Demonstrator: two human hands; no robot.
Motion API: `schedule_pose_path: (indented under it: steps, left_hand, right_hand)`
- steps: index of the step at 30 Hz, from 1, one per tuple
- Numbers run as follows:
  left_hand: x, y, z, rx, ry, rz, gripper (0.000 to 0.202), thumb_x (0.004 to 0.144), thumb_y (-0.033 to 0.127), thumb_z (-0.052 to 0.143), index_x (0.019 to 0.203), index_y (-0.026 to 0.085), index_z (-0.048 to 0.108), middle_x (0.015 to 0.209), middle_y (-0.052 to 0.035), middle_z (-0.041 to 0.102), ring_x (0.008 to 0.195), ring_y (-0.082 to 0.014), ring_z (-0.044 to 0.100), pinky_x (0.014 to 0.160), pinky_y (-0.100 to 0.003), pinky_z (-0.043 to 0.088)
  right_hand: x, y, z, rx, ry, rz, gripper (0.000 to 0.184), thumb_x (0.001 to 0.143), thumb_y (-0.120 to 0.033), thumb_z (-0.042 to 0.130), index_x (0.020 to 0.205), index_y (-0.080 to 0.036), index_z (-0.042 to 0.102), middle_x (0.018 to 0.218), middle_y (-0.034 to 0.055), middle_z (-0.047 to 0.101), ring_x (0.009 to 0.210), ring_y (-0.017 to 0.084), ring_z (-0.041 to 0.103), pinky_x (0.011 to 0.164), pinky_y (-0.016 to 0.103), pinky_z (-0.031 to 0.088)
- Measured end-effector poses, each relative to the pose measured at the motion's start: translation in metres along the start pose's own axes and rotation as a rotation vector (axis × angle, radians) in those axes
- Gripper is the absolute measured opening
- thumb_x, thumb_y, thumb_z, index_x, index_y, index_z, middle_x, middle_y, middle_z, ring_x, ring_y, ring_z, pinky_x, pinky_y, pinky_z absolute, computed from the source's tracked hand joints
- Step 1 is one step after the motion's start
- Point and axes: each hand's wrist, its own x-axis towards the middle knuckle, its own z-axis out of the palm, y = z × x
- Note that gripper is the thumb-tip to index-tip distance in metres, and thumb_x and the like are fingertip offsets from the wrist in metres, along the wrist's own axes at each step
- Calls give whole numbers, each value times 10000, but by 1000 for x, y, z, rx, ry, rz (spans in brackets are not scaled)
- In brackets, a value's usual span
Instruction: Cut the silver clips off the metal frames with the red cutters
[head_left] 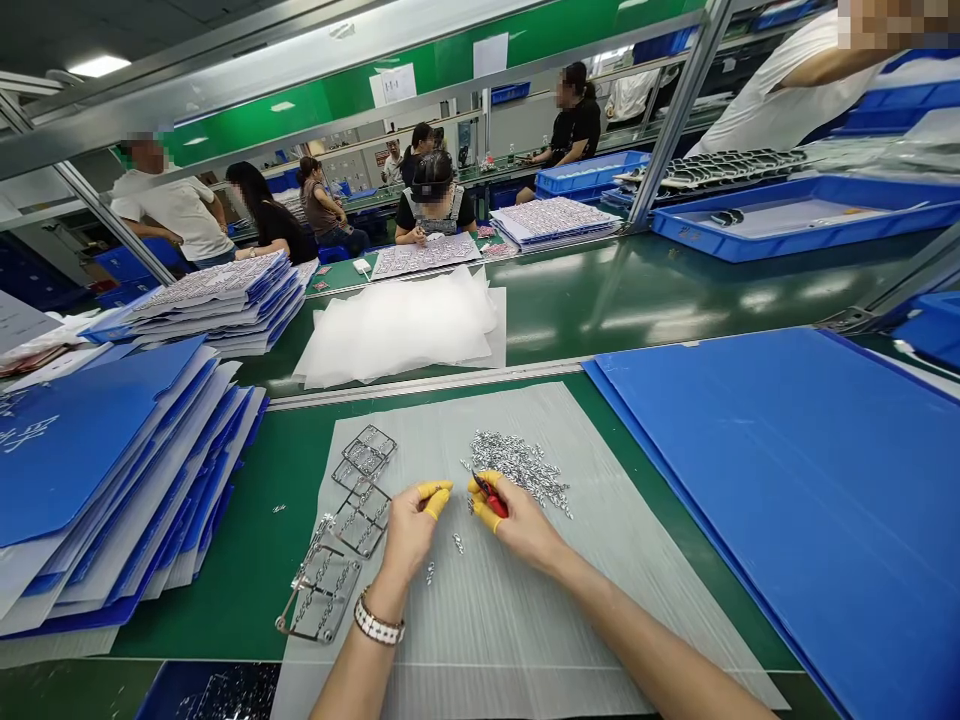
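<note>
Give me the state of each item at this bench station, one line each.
Left hand: yellow finger cots on, fingers pinched, any held part unclear.
Right hand: yellow finger cots on, gripping cutters.
Red-handled cutters: held in right hand.
Small metal parts: loose heap on sheet.
Metal frames: lying on sheet, overlapping.
Ribbed plastic sheet: flat.
Blue boards: stacked, fanned.
Single blue board: flat.
</note>
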Motion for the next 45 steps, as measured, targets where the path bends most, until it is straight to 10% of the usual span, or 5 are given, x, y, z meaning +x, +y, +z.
schedule_pose_path:
  steps: [11,19,30,45]
  left_hand:
    - [2,3,6,-1,-39,-88,343,703,370,646,909,111,735,861,-128,734,719,-191,645,667,-303,505]
    - [19,2,20,225,-148,90,293,723,200,617,999,199,716,977,-80,715,880,-215,633,832,-343,470]
    - [-71,-25,-46,771,-87,301,176,868,244,458,788,191,605,742,-47,581,678,-175,560,618,-283,434]
    - [-88,-28,-37,812,-58,448,194,871,157,428,805,204,604,804,-67,596,760,-196,542,681,-311,430]
  right_hand:
    - [1,-3,-8,-109,46,5,244,785,-281,516,1020,-220,545,978,49,665,874,209,625,778,358,484]
    - [2,-1,-20,-607,223,-136,329,742,-101,473,1048,-193,552,979,79,634,932,237,565,813,371,431]
    - [-11,-29,31,-829,-228,-77,166,759,-156,584,918,-197,603,875,80,658,834,236,590,714,309,388]
    - [-13,-34,43,-885,-248,-67,241,737,-44,524,932,-173,580,887,92,655,842,240,591,705,310,378]
